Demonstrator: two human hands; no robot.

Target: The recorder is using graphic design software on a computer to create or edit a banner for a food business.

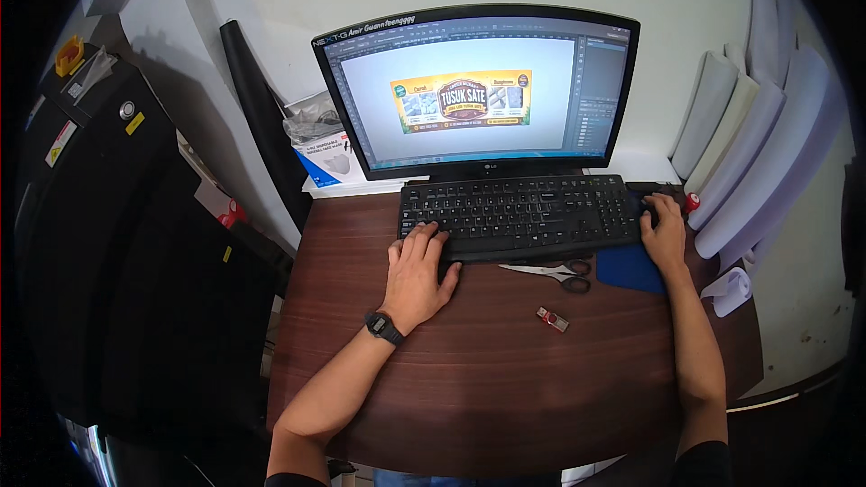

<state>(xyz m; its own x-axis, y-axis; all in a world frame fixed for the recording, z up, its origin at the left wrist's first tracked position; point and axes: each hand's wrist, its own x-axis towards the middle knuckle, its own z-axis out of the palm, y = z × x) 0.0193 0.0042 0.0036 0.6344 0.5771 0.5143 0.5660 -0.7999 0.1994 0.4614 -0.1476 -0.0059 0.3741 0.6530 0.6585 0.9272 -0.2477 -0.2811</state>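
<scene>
My left hand (417, 278), with a black digital watch (384, 327) on its wrist, rests at the lower left corner of a black keyboard (523, 215). Its fingers lie on the keys and the thumb is spread out to the side. To the right of the keyboard, my right hand (664, 233) curves over a dark computer mouse (644, 206), mostly hidden under the fingers. Part of a blue mouse pad (629, 269) shows beside that wrist. Behind the keyboard, a monitor (487, 95) displays a yellow and brown banner design in an editing program.
Scissors (552, 272) with black handles lie before the keyboard, near a red and silver USB stick (552, 319). Rolls of white material (735, 140) lean at the right of the brown desk (469, 388). A large black machine (135, 261) stands left, a mask box (332, 162) behind.
</scene>
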